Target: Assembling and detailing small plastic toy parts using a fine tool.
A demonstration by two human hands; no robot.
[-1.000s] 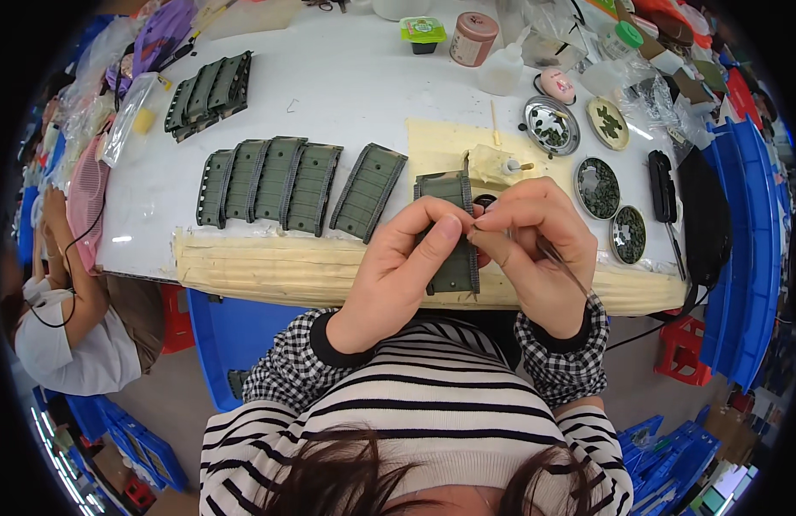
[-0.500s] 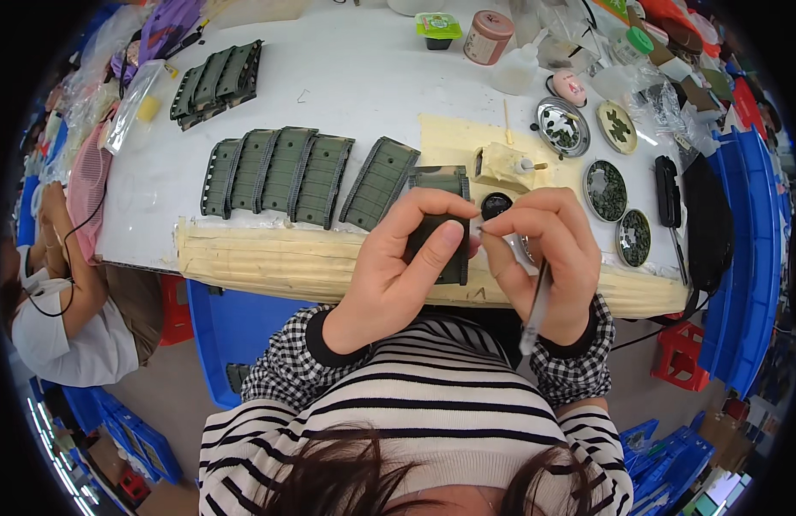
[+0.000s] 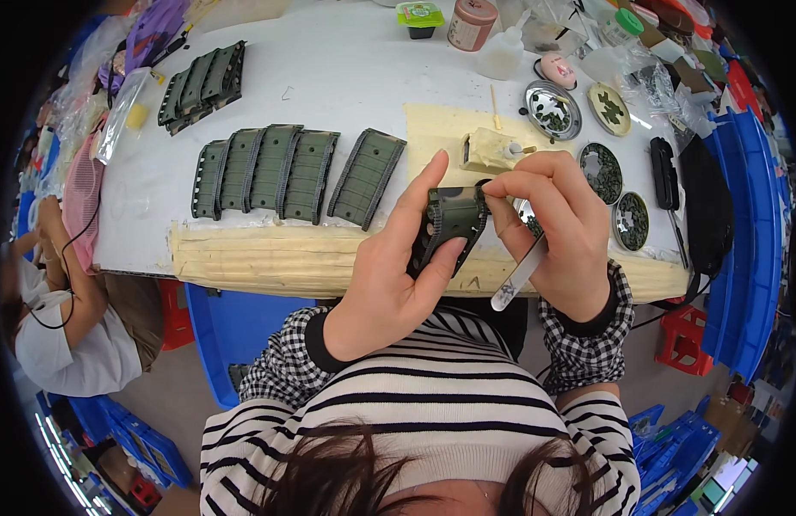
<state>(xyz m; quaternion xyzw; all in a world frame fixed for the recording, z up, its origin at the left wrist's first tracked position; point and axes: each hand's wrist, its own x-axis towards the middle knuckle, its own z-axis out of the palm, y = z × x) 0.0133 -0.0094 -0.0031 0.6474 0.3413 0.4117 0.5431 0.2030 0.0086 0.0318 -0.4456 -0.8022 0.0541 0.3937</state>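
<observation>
Pinching a curved green panel (image 3: 458,222) between thumb and curled fingers, the left hand (image 3: 382,277) holds it tilted above the table's padded near edge (image 3: 303,265). The right hand (image 3: 568,239) is half closed around a slim metal tool (image 3: 520,275), fingertips at the panel's right rim. The panel looks light and fairly stiff, best gripped by its long sides. Moving room seems wider toward the far white tabletop (image 3: 338,77) than rightward, where round dishes (image 3: 544,93) crowd.
</observation>
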